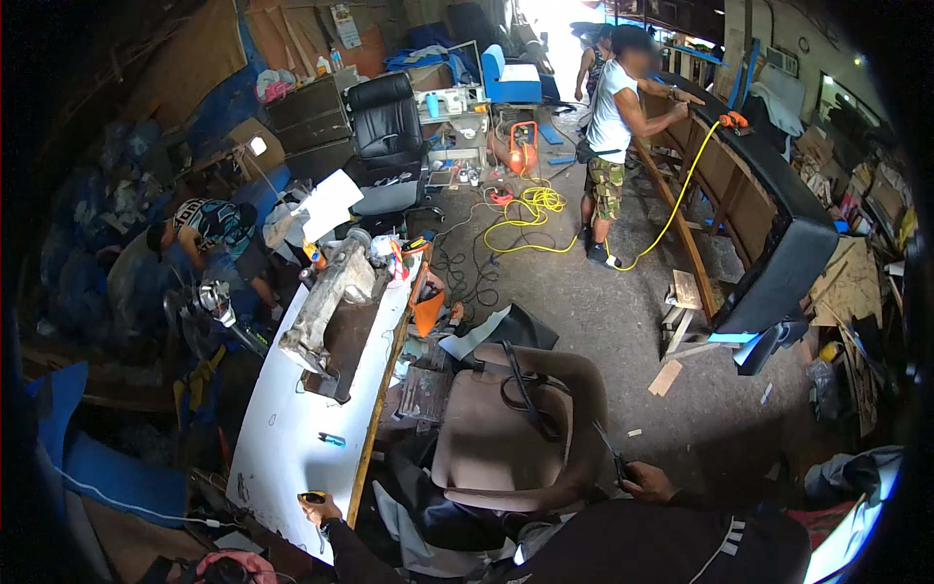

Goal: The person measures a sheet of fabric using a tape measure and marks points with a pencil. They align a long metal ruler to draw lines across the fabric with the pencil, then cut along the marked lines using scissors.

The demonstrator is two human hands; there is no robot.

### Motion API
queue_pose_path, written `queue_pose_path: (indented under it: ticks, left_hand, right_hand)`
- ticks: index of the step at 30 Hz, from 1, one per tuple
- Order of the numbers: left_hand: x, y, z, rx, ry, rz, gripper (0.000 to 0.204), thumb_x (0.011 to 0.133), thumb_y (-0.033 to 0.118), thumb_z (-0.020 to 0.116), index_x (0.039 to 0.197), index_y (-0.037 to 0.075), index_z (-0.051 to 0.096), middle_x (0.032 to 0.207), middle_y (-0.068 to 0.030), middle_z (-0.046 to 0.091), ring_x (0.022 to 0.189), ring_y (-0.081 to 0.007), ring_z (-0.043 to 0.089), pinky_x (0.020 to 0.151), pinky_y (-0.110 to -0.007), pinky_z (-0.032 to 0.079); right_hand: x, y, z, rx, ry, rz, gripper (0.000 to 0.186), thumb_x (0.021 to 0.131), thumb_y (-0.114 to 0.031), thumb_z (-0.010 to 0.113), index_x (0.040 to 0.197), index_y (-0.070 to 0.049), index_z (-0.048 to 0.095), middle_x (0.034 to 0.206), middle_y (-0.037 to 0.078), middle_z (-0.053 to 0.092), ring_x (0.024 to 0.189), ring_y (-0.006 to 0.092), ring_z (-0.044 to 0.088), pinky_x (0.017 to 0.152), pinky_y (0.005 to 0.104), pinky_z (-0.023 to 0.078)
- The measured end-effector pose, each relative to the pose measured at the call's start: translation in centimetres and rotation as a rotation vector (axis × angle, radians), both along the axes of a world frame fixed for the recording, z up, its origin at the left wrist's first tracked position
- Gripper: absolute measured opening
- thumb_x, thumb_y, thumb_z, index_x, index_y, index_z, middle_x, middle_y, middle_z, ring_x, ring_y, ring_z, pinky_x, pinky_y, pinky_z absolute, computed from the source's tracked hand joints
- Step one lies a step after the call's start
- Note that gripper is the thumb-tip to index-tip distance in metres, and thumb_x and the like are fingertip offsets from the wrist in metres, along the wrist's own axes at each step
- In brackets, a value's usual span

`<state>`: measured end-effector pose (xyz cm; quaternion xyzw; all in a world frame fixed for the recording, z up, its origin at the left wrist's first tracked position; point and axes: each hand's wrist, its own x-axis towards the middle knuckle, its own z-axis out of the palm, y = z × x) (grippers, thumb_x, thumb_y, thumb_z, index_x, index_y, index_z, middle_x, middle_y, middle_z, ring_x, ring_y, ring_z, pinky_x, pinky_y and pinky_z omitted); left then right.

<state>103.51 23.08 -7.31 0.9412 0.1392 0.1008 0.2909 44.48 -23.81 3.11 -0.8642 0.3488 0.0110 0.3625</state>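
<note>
My left hand (325, 512) is closed round a small yellow and black thing (311, 497), which looks like a tape measure, over the near end of the white sewing table (282, 438). My right hand (650, 483) grips scissors (619, 465) by their dark handles, blades pointing up and slightly left, beside a brown chair (486, 433). A black strap (513, 377) lies over the chair. On the table, a small blue object (333, 440) rests ahead of my left hand. Farther along stands a worn industrial sewing machine (326, 302).
A person (608, 127) stands at a long black upholstered piece (793, 229) on supports; another person (209, 229) bends at the left. A yellow hose (525, 219) crosses the floor near an orange compressor (522, 151). Black office chair (384, 131) stands behind the table. Dark material (418, 496) lies beneath the brown chair.
</note>
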Motion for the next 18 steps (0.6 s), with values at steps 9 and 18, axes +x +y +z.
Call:
queue_pose_path:
  ticks: [9,18]
  left_hand:
    - [1.9,-0.1,-2.9,0.370,-0.118,-0.001,0.105,0.071,0.068,0.075,0.144,-0.001,0.042,0.135,-0.0240,0.053,0.127,-0.0424,0.048,0.103,-0.053,0.042]
    - [-39.2,-16.2,-7.8,-0.117,-0.051,-0.023,0.062,0.085,0.022,0.072,0.139,0.005,0.046,0.137,-0.0210,0.052,0.130,-0.0391,0.047,0.109,-0.049,0.038]
  right_hand:
    - [0.6,-1.1,0.7,-0.083,0.073,0.224,0.048,0.094,-0.035,0.064,0.125,0.001,0.054,0.110,0.022,0.063,0.101,0.0392,0.063,0.086,0.0443,0.051]
    - [4.4,-8.9,-4.7,0.157,-0.088,0.382,0.030,0.092,-0.012,0.064,0.118,-0.001,0.057,0.105,0.018,0.067,0.097,0.0312,0.067,0.085,0.0414,0.051]
